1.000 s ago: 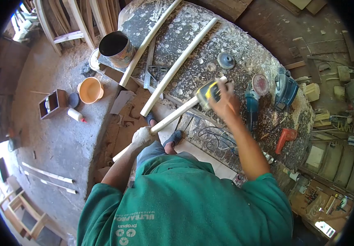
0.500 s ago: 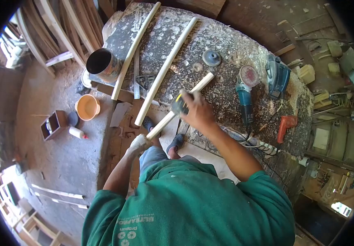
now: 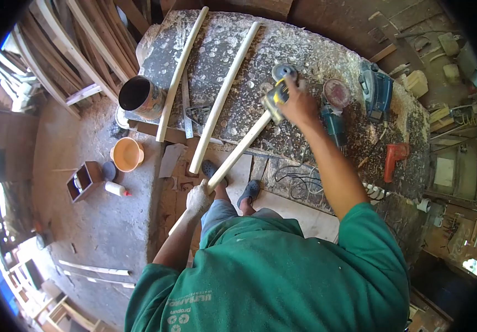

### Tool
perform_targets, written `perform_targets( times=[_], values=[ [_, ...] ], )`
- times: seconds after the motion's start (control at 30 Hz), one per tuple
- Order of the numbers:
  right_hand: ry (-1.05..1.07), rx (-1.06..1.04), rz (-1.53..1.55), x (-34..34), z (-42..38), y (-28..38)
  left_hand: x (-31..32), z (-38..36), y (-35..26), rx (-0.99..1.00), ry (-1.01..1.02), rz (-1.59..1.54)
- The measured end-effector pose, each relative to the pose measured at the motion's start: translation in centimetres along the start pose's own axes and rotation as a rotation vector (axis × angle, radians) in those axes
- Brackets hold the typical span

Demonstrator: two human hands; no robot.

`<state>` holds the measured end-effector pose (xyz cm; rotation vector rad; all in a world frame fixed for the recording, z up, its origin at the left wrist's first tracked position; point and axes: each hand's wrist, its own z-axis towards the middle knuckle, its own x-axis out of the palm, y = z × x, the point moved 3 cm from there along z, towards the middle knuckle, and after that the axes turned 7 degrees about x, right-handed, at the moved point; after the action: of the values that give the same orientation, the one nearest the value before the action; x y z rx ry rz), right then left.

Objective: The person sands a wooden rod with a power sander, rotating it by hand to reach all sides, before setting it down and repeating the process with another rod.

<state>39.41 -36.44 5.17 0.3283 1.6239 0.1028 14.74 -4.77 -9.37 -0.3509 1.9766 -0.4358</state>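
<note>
A long pale wooden strip (image 3: 242,142) runs slantwise from below my left hand up over the workbench (image 3: 238,83). My left hand (image 3: 198,199), whitish as if gloved or dusty, is closed round its lower part, and the near end pokes out beneath it. My right hand (image 3: 299,104) grips a black-and-yellow block-like tool (image 3: 274,101) that sits over the far end of the strip. The fingers partly cover this tool, and I cannot tell its exact kind. Just beyond it lies a round grey disc (image 3: 284,72).
Two more pale strips, a left one (image 3: 182,74) and a right one (image 3: 225,95), lie across the bench. An angle grinder (image 3: 333,124), a blue power tool (image 3: 375,91) and a red drill-like tool (image 3: 395,161) rest at right. Left are a can (image 3: 149,98) and an orange tub (image 3: 127,154).
My right hand and the black-and-yellow tool have moved up along the strip to its far end. More of the near end now shows below my left hand. The view has shifted slightly.
</note>
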Motion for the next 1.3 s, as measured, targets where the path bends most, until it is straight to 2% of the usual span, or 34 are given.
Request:
perform_targets(
  times=[0.03,0.1,0.2,0.27,0.33,0.37,0.4,0.43,0.5,0.53,0.6,0.7,0.73,0.77,0.8,0.83,0.87,0.9,1.0,1.03,1.1,1.23,1.3],
  values=[
    [-0.045,-0.104,0.016,1.1,-1.6,0.6,-0.4,-0.1,-0.4,-0.023,0.004,-0.02],
    [0.193,-0.065,0.026,1.0,-5.5,3.9,-0.5,-0.2,-0.6,-0.055,0.021,-0.037],
    [0.2,-0.371,0.036,1.5,-11.6,5.8,-0.2,0.0,-0.4,-0.084,0.05,-0.099],
    [0.137,-0.503,0.082,3.3,-13.0,4.8,0.2,0.5,0.3,-0.077,0.073,-0.158],
    [0.116,-0.38,0.104,3.0,-11.6,3.8,0.4,0.6,0.5,-0.051,0.098,-0.231],
    [0.003,-0.362,0.158,2.2,-10.5,3.3,0.2,0.4,0.2,-0.063,0.099,-0.264],
    [0.038,-0.293,0.187,1.9,-8.5,2.2,0.2,0.4,0.1,-0.052,0.096,-0.253],
    [0.069,-0.17,0.072,1.9,-6.0,1.3,0.1,0.4,0.1,-0.039,0.091,-0.241],
    [-0.032,-0.036,0.013,1.0,-1.6,-0.5,0.1,0.3,0.1,-0.027,0.076,-0.217],
    [-0.049,-0.033,0.012,0.4,0.2,-1.2,0.3,0.3,0.1,-0.028,0.066,-0.206],
    [-0.21,-0.064,-0.031,-0.1,3.0,-1.8,0.2,0.2,-0.2,-0.032,0.054,-0.176],
    [0.054,0.054,0.068,-0.4,2.5,0.4,-0.6,0.1,-0.3,-0.04,0.034,-0.106],
    [0.082,-0.029,-0.013,0.0,0.8,1.6,-0.7,0.0,-0.3,-0.04,0.024,-0.078],
    [0.002,-0.149,-0.036,1.6,-0.7,2.2,-0.7,0.0,-0.4,-0.039,0.014,-0.052],
    [0.256,-0.146,0.02,1.3,-4.8,4.8,-0.8,0.2,-0.5,-0.045,0.026,-0.042],
    [0.121,-0.279,0.038,3.4,-7.0,5.0,-0.8,0.1,-0.6,-0.059,0.034,-0.032],
    [0.164,-0.409,0.014,2.6,-9.1,5.7,-0.9,0.1,-0.6,-0.075,0.042,-0.022],
    [0.241,-0.441,0.029,2.2,-10.2,6.2,-0.9,0.1,-0.6,-0.076,0.036,-0.036],
    [0.235,-0.387,-0.049,1.4,-9.4,5.7,-0.4,0.2,0.1,-0.075,0.029,-0.038],
    [0.218,-0.305,0.065,1.5,-7.8,5.2,-0.5,0.1,0.0,-0.074,0.028,-0.039],
    [0.14,-0.137,0.012,0.7,-3.9,3.6,-0.7,0.1,-0.2,-0.071,0.026,-0.038],
    [-0.057,-0.053,-0.078,1.0,3.4,-0.5,-0.8,0.0,-0.5,-0.065,0.008,-0.041],
    [-0.125,-0.048,-0.092,1.4,4.4,-0.9,-0.8,0.0,-0.3,-0.045,0.005,-0.037]
  ],
)
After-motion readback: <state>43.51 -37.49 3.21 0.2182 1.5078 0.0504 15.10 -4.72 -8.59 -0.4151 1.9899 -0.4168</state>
